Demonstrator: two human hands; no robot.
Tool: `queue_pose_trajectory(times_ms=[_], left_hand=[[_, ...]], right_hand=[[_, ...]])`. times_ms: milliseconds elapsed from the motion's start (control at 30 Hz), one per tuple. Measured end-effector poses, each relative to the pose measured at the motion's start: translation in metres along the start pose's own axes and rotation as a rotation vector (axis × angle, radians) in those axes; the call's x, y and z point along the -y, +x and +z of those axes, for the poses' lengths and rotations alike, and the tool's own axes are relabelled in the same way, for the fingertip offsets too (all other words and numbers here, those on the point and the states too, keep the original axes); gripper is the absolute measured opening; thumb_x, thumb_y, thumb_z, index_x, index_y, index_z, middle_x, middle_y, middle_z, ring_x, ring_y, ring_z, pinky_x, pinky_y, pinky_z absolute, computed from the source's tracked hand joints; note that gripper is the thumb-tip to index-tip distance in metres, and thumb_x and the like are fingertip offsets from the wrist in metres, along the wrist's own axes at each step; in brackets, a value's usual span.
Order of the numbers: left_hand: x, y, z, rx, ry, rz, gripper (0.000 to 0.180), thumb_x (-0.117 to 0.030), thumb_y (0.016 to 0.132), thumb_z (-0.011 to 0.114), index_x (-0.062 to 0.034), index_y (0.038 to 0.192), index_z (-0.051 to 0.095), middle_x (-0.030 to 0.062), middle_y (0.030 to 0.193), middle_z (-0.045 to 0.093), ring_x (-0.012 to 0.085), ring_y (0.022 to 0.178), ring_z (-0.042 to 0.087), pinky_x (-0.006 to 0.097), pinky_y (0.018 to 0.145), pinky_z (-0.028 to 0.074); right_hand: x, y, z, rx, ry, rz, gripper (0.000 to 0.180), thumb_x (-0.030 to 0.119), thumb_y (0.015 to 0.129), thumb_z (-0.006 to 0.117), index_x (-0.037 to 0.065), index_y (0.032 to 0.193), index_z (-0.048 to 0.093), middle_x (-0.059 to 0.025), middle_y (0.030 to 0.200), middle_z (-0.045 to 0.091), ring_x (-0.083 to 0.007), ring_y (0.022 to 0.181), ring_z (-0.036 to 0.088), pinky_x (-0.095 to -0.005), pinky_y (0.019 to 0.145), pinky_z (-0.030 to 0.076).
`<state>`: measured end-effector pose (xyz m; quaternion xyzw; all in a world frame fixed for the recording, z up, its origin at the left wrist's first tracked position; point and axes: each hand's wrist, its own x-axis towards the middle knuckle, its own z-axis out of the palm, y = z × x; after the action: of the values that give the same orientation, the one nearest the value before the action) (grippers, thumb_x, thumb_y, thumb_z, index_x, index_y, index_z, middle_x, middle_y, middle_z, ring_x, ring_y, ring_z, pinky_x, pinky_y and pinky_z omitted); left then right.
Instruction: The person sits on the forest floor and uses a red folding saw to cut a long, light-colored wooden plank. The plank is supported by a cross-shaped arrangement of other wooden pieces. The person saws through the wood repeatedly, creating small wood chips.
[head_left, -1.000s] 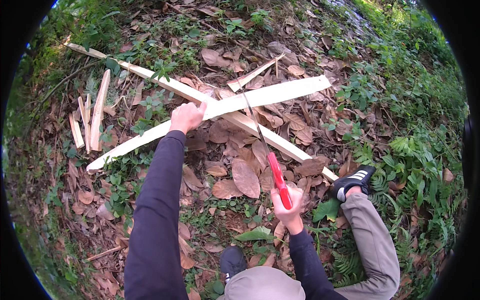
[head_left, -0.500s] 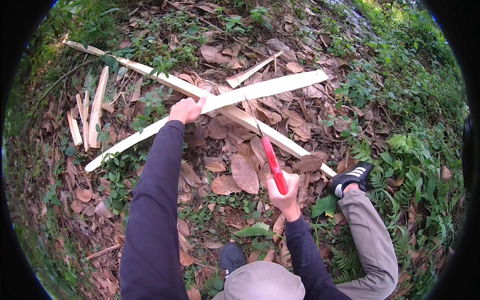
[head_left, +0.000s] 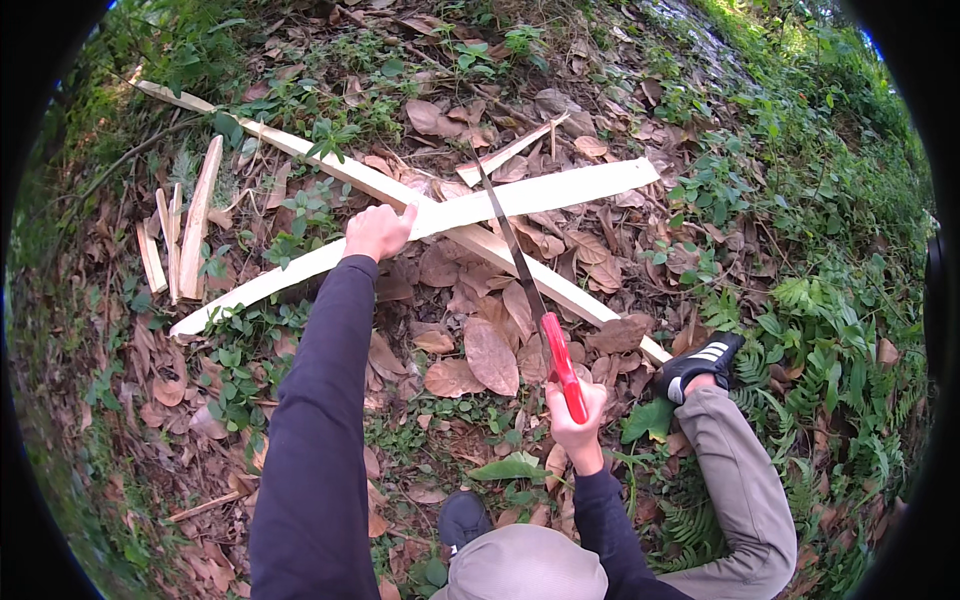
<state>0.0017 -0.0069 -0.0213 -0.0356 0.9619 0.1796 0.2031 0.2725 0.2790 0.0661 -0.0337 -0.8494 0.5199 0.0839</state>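
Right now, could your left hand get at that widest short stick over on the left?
Probably: the left hand would have to leave the pale board it holds, but mostly low leafy plants lie between it and the short stick.

The saw handle (head_left: 562, 362) is red, plank (head_left: 570, 188) cream, shoe (head_left: 706, 362) black, white-striped.

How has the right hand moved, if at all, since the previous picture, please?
Yes: the right hand moved lower in view, judged against the oval brown leaf.
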Motion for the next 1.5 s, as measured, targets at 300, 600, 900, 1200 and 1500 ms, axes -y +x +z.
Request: queue_pose_trajectory(times_ms=[300,600,900,1200,1500], left_hand=[[0.005,-0.003,0.003,0.009,-0.004,-0.006,0.075,-0.06,0.098,0.038,0.0054,0.108,0.074,0.028,0.113,0.07,0.0408,0.111,0.066,0.048,0.1,0.048],[0.003,-0.004,0.007,0.022,0.0,0.013,0.078,-0.062,0.099,0.037,0.0064,0.104,0.074,0.0305,0.112,0.069,0.0422,0.111,0.066,0.049,0.1,0.048],[-0.006,-0.002,0.004,-0.004,0.017,0.026,0.074,-0.06,0.099,0.039,0.0045,0.104,0.075,0.0275,0.11,0.071,0.0405,0.108,0.068,0.048,0.099,0.049],[-0.005,-0.001,-0.001,-0.004,-0.006,0.018,0.075,-0.061,0.098,0.039,0.0055,0.104,0.075,0.0287,0.11,0.071,0.0403,0.109,0.068,0.047,0.099,0.049],[0.004,-0.003,-0.002,-0.028,-0.002,0.009,0.074,-0.06,0.098,0.04,0.0043,0.103,0.075,0.0283,0.108,0.071,0.041,0.108,0.068,0.048,0.098,0.049]], right_hand=[[0.008,0.008,0.001,0.008,0.016,0.038,0.012,0.003,0.078,0.065,0.0,0.067,0.06,-0.0103,0.05,0.05,-0.0187,0.04,0.051,-0.0342,0.045,0.038],[-0.003,0.034,0.015,0.042,-0.018,0.035,0.017,0.004,0.079,0.065,0.0,0.064,0.058,-0.0078,0.049,0.048,-0.0158,0.04,0.049,-0.0336,0.044,0.037],[0.014,0.068,0.024,-0.042,-0.016,-0.001,0.023,0.005,0.08,0.065,0.0,0.063,0.051,-0.01,0.049,0.044,-0.0175,0.039,0.047,-0.0352,0.044,0.034],[0.012,0.065,0.028,-0.035,-0.017,0.003,0.026,0.006,0.079,0.066,0.002,0.059,0.049,-0.0108,0.048,0.046,-0.0179,0.039,0.046,-0.0351,0.044,0.035],[0.03,0.044,0.019,-0.005,-0.015,0.006,0.026,0.005,0.077,0.065,0.002,0.057,0.049,-0.0086,0.047,0.044,-0.0149,0.039,0.044,-0.034,0.044,0.035]])
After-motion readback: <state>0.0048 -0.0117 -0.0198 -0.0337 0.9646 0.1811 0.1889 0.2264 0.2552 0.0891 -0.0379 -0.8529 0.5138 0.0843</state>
